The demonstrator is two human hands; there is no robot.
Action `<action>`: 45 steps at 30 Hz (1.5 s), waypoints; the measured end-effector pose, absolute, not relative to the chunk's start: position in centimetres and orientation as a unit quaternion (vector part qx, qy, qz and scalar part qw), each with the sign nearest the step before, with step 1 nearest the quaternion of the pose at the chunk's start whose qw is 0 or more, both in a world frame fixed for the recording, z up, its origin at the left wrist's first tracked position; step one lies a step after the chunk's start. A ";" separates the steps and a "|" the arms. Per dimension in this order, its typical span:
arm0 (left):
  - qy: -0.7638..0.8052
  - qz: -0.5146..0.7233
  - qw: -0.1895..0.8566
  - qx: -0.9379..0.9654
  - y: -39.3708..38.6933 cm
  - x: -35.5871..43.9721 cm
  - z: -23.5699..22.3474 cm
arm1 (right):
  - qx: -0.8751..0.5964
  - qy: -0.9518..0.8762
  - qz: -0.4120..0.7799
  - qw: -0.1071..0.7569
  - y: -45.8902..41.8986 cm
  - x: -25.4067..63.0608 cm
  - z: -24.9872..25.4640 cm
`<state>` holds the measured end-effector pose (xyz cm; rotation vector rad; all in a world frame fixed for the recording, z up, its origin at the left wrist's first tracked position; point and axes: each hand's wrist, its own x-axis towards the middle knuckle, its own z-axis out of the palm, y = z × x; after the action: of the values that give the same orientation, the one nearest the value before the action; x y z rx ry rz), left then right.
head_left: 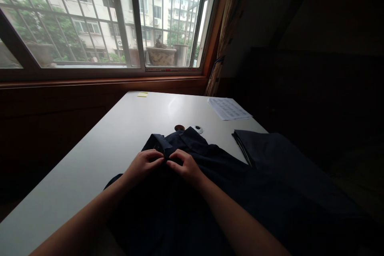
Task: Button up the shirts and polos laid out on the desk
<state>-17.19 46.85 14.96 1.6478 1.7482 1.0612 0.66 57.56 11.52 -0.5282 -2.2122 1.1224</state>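
Observation:
A dark navy collared shirt [222,164] lies spread over the near part of the white table [99,148], its collar toward the window. My left hand [147,160] pinches the fabric at the front, just below the collar. Close beside it, my right hand [184,164] grips the same strip of cloth between thumb and fingers. The fingertips of both hands almost meet there. Shadow and the fingers hide whatever small part lies between them. The lower shirt is nearly black in the dim light.
Past the collar are a brown round object [179,127] and a white ring-shaped one with a dark centre [198,129]. Folded dark cloth [264,144] lies at the right. Printed sheets [229,109] and a yellow sticky note [142,94] are near the far edge, below a barred window [162,20].

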 end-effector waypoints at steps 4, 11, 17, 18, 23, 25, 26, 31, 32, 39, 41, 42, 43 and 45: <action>0.643 0.394 0.256 0.605 46.9 -17.3 14.7 | -0.189 -0.824 0.443 0.299 57.7 0.7 11.5; 0.633 0.387 0.224 0.632 47.0 -17.1 14.3 | -0.207 -0.809 0.464 0.296 57.9 0.4 11.3; 0.620 0.383 0.212 0.651 47.0 -17.2 14.0 | -0.219 -0.799 0.479 0.291 58.0 0.3 11.1; 0.617 0.385 0.212 0.653 47.0 -17.2 14.0 | -0.221 -0.798 0.480 0.290 58.0 0.4 11.1; 0.607 0.394 0.220 0.654 46.9 -17.3 13.9 | -0.229 -0.793 0.489 0.280 58.0 0.4 11.1; 0.609 0.395 0.230 0.648 46.9 -17.3 13.8 | -0.229 -0.795 0.489 0.277 58.0 0.4 11.1; 0.612 0.396 0.234 0.643 46.9 -17.3 13.7 | -0.228 -0.796 0.488 0.276 58.0 0.4 11.0; 0.629 0.416 0.239 0.612 46.8 -17.2 13.4 | -0.223 -0.798 0.490 0.271 58.2 0.4 10.9; 0.630 0.420 0.241 0.608 46.8 -17.1 13.4 | -0.221 -0.799 0.489 0.270 58.2 0.4 10.9; 0.628 0.435 0.256 0.592 46.9 -17.1 13.2 | -0.199 -0.816 0.467 0.277 58.3 0.4 10.9; 0.625 0.440 0.259 0.590 47.0 -17.2 13.0 | -0.197 -0.819 0.460 0.280 58.2 0.3 10.9; 0.624 0.442 0.260 0.589 47.0 -17.2 12.9 | -0.198 -0.820 0.457 0.283 58.2 0.3 10.9; 0.624 0.443 0.260 0.589 47.0 -17.3 12.8 | -0.200 -0.821 0.453 0.285 58.1 0.3 10.9; 0.625 0.443 0.259 0.588 47.0 -17.3 12.7 | -0.205 -0.823 0.443 0.291 57.9 0.3 11.0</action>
<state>-17.30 47.04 12.74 1.5935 1.6934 1.1998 0.27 57.88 10.98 -0.5472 -2.1939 1.1803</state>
